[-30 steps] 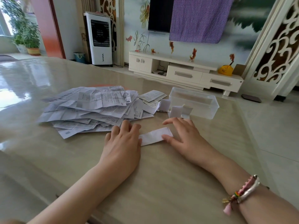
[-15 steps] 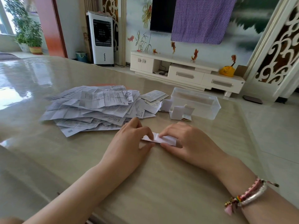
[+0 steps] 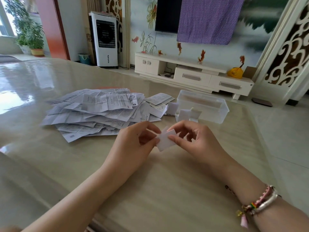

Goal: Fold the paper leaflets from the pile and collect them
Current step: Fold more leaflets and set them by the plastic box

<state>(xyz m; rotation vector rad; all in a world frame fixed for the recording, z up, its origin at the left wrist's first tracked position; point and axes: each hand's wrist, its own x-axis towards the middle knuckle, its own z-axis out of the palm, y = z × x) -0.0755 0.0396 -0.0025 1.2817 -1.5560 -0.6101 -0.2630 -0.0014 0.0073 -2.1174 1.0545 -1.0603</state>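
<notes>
Pile: to your left on the table [image 3: 50, 164] lies the loose pile of leaflets [image 3: 93, 113] — flat, printed sheets overlapping at all angles.
Left hand: your left hand [image 3: 133, 144] is raised just above the table, thumb and fingers pinched on the left end of the folded leaflet [image 3: 165, 139].
Folded leaflet: a small white piece, lifted off the surface and tilted, held between both your hands in front of you, near the pile's right edge.
Right hand: your right hand [image 3: 194, 141] grips the leaflet's right side, thumb on the near face, forefinger along the top edge, the other fingers curled.
Folded pieces: a few small folded leaflets [image 3: 184, 114] stand or lie on the table just beside the container, outside it.
Container: the clear plastic container [image 3: 215, 108] sits beyond your right hand — whether anything lies inside, you cannot tell.
Wrist: bracelets [image 3: 257, 205] ring your right wrist.
</notes>
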